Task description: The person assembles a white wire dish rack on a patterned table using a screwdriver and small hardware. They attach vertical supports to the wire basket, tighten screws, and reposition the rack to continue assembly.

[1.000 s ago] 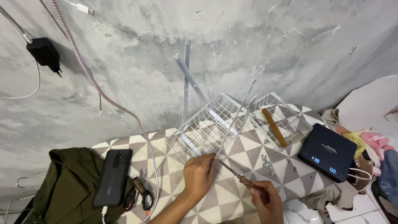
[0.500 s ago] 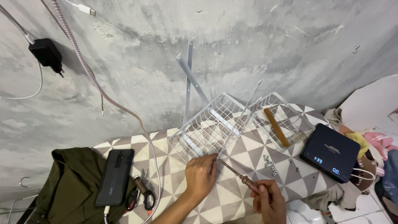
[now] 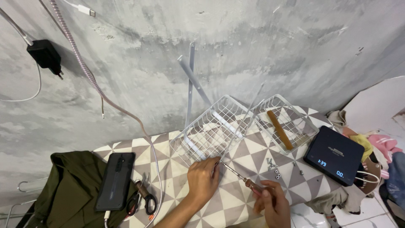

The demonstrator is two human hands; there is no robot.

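Note:
My left hand [image 3: 203, 178] pinches the lower end of a thin white metal rod [image 3: 242, 124] at the near edge of a white wire basket [image 3: 211, 131]. My right hand [image 3: 272, 200] grips the brown handle of a screwdriver [image 3: 238, 176], whose tip points up-left and meets the rod's end at my left fingers. A second white wire basket [image 3: 291, 116] lies to the right with a brown wooden strip [image 3: 280, 129] inside. Several small screws and nuts [image 3: 275, 168] lie loose on the triangle-patterned tabletop [image 3: 168, 177].
A black digital scale [image 3: 335, 154] sits at the right. A black phone [image 3: 114, 180] lies on olive cloth [image 3: 59, 190] at left, with scissors [image 3: 143, 199] beside it. Two white metal bars [image 3: 192, 80] lean on the concrete wall. A charger [image 3: 44, 55] and cables hang upper left.
My right hand and the screwdriver have shifted slightly; the tip stays at the rod's end by my left fingers. The baskets have not moved.

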